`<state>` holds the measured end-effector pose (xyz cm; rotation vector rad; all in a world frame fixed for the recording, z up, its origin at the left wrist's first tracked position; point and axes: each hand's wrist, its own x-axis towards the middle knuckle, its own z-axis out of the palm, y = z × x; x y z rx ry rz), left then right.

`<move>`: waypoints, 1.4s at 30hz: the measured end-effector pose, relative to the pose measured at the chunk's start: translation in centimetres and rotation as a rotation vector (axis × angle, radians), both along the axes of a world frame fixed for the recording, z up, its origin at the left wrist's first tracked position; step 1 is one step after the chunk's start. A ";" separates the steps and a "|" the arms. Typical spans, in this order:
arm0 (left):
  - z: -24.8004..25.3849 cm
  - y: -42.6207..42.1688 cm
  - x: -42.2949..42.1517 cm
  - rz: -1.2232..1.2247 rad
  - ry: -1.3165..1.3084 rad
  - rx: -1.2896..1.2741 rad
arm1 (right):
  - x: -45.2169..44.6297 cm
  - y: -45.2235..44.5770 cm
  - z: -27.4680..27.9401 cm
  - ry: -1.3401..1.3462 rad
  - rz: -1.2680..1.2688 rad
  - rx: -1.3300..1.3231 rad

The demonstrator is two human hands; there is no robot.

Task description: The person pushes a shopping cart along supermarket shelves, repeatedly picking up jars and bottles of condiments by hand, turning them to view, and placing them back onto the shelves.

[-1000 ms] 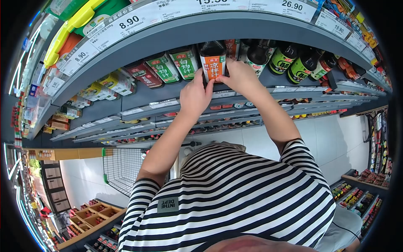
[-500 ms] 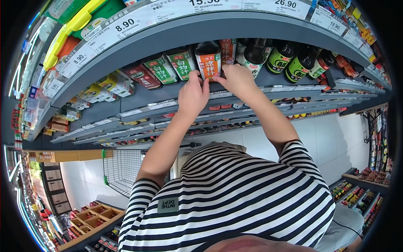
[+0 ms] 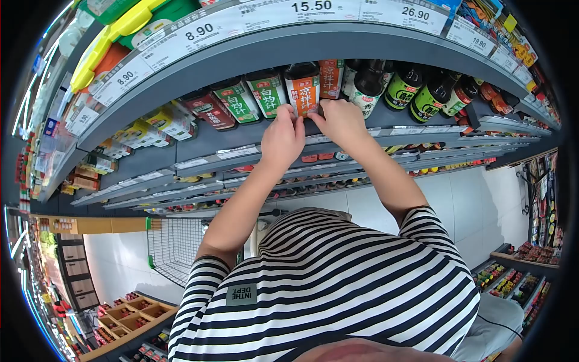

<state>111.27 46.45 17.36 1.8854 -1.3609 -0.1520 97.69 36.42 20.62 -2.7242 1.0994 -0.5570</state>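
Observation:
A dark sauce bottle with an orange and white label [image 3: 303,93] stands upright at the front of the shelf, between my two hands. My left hand [image 3: 282,139] has its fingers closed against the bottle's lower left side. On the other side, my right hand [image 3: 344,122] holds the lower right edge, its thumb at the label's bottom corner. Green-labelled sauce bottles [image 3: 265,96] stand just left of it. Another orange-labelled bottle [image 3: 331,78] is slightly further back on the right. My fingertips behind the bottle's sides are partly hidden.
Close above the bottles runs the upper shelf edge [image 3: 241,45] with price tags. Vinegar bottles [image 3: 368,87] and green-labelled dark bottles [image 3: 404,84] line the right. Lower shelves [image 3: 217,158] project below my hands. A wire shopping cart [image 3: 175,247] stands on the floor at left.
The view has shifted slightly, so the shelf and bottles sit a little differently in frame. Both hands stay at the orange-labelled bottle, with only small finger movement.

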 end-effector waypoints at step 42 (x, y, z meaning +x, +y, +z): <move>-24.3 28.0 7.0 -0.073 -0.133 0.238 | 11.9 1.5 7.9 -0.515 0.203 -0.535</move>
